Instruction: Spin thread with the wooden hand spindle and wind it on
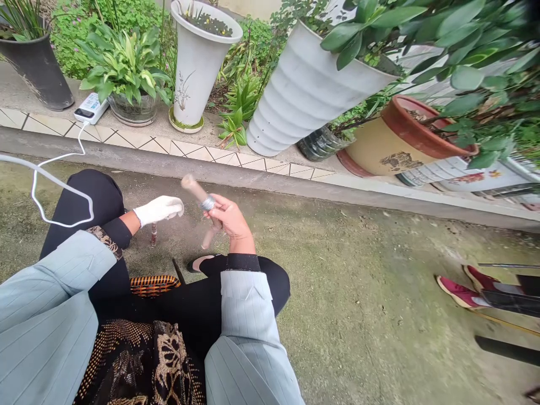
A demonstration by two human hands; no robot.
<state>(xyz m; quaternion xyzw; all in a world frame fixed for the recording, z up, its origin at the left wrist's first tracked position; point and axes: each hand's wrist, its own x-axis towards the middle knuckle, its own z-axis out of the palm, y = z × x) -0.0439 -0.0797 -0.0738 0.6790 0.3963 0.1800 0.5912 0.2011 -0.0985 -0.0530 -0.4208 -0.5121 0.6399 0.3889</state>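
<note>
Main risk was a slip: my right hand (230, 216) had the pale brown stick (194, 188) only by finger and thumb beside its silver-grey band (207, 203), free end out between 10 and 11 o'clock, so a quick twist or side knock could have swung or dropped it onto the concrete ground (346, 270). Second risk: snag. The white cable (90, 208) looped at 9 o'clock from my gloved left hand (160, 211), so a wide left move could have caught it and tugged the white device (91, 108) off the ledge (162, 145), around 11. Right fingers were closed on the stick, tips near the band. A blurred lower piece (208, 239) sat at 7 o'clock from that hand; couldn't tell if same part. Left hand was at 9 o'clock from the right, apart from the stick, fingers close together; couldn't tell if they pinched anything.
</note>
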